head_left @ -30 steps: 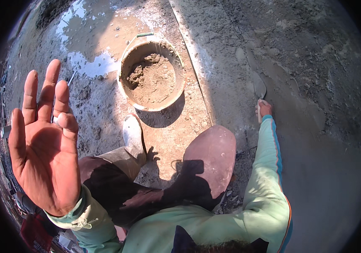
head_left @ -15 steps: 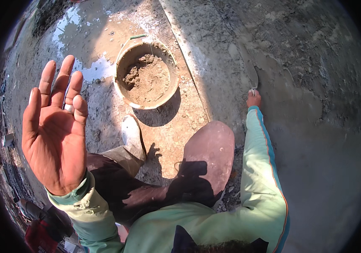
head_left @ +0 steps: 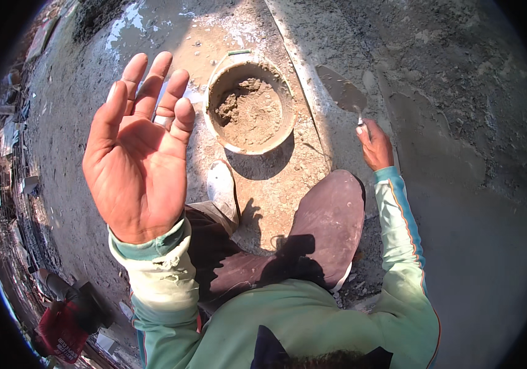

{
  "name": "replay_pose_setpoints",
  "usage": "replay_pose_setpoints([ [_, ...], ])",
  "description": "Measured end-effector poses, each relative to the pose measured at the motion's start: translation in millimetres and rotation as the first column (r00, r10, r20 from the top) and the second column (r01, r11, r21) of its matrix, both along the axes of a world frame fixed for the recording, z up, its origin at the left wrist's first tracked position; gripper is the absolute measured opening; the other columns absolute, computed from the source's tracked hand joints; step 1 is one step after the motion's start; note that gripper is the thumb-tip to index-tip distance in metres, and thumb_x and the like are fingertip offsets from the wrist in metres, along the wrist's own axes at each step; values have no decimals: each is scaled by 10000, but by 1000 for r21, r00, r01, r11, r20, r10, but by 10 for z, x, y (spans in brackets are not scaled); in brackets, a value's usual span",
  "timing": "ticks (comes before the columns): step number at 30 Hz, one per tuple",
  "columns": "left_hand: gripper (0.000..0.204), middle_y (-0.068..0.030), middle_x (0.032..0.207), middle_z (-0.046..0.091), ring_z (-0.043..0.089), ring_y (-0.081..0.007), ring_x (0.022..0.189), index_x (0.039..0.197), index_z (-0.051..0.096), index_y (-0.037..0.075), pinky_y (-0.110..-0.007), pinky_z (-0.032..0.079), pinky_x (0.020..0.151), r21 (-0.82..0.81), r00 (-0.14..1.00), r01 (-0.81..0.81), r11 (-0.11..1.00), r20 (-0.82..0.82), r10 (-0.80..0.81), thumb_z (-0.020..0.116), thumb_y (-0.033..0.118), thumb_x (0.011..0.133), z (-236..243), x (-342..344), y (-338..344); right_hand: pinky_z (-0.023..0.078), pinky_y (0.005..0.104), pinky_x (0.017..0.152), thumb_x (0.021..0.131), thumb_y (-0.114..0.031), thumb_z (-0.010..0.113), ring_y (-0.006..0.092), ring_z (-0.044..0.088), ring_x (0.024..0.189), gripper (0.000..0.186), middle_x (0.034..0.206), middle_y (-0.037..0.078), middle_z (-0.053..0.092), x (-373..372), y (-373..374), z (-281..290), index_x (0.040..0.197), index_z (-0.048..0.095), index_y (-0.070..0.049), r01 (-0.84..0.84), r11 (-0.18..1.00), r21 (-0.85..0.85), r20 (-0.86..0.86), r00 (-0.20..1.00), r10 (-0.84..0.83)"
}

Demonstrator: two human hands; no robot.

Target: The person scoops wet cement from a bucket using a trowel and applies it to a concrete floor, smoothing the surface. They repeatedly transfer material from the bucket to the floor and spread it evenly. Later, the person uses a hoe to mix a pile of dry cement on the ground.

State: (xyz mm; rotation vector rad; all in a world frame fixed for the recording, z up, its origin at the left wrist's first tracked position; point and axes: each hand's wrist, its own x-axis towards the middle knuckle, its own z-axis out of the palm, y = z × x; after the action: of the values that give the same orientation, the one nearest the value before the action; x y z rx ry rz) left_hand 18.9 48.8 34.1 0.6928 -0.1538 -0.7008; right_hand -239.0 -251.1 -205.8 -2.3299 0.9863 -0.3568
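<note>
A puddle (head_left: 129, 26) gleams upper left, a person in red (head_left: 61, 332) lower left.

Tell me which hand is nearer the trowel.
Right: the right hand holds the trowel; the left hand is open, off to the trowel's left, not touching it.

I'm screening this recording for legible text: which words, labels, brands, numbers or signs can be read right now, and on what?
Red shirt at the lower left edge: small white lettering, too small and blurred to quote.
Bucket: no lettering visible.
Trowel in the right hand: none visible.
Green long-sleeved shirt: none visible.
</note>
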Motion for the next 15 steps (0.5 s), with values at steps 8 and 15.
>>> replay_pose_setpoints([
  [8, 458, -238, 1425, 411, 494, -304, 1231, 1381, 396, -54, -382, 487, 967, 89, 997, -64, 994, -33, 67, 508, 163, 993, -219, 120, -62, 552, 432, 674, 876, -209, 587, 255, 721, 869, 197, 916, 68, 746, 2675, 699, -96, 887, 771, -139, -532, 817, -221, -657, 700, 279],
  [15, 456, -256, 1417, 401, 495, -316, 1223, 1364, 397, -75, -384, 491, 955, 20, 995, -92, 996, -32, 92, 509, 160, 989, -90, 187, -63, 559, 463, 660, 836, -162, 580, 338, 712, 811, 194, 920, 138, 731, 2037, 1042, -246, 861, 755, -81, -832, 555, -8, -646, 428, 632],
])
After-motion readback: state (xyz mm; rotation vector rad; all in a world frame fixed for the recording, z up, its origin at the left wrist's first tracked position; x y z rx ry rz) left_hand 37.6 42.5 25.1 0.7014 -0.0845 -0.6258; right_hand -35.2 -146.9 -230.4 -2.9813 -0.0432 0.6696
